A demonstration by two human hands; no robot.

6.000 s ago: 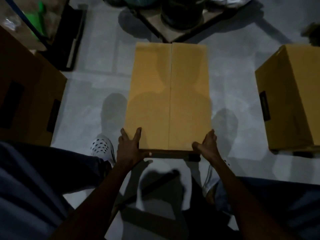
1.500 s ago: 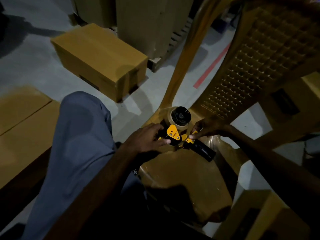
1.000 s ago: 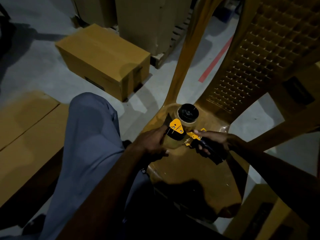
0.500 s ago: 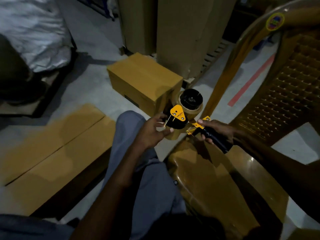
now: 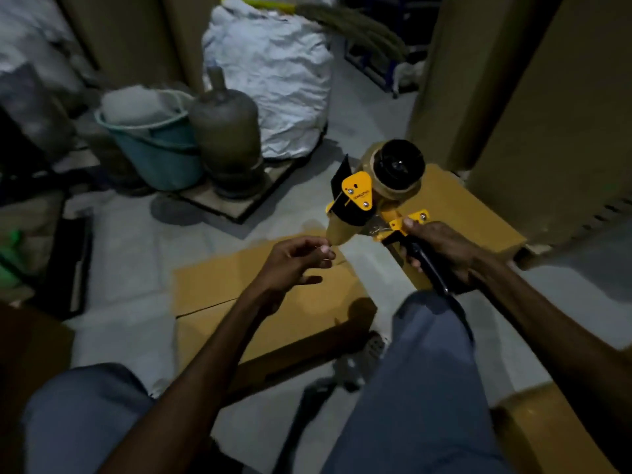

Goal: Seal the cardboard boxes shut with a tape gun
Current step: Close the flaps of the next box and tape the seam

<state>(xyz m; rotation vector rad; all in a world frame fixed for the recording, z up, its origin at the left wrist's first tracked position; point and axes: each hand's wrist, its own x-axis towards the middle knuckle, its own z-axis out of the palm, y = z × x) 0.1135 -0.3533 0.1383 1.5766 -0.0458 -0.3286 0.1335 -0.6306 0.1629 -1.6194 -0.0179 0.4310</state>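
Gun [image 5: 372, 196] now lifted off the chair and swung over the floor; taping looks ready to begin. Right hand [image 5: 441, 249] wrapped round the black handle. Left hand [image 5: 294, 260], fingertips pinching the brown tape end below the roller. Underneath, flat matte cardboard box [image 5: 260, 302], centre seam bare. Beyond: crinkled white sack [image 5: 270, 73], dull gas cylinder [image 5: 225, 131], teal bucket [image 5: 154, 145].
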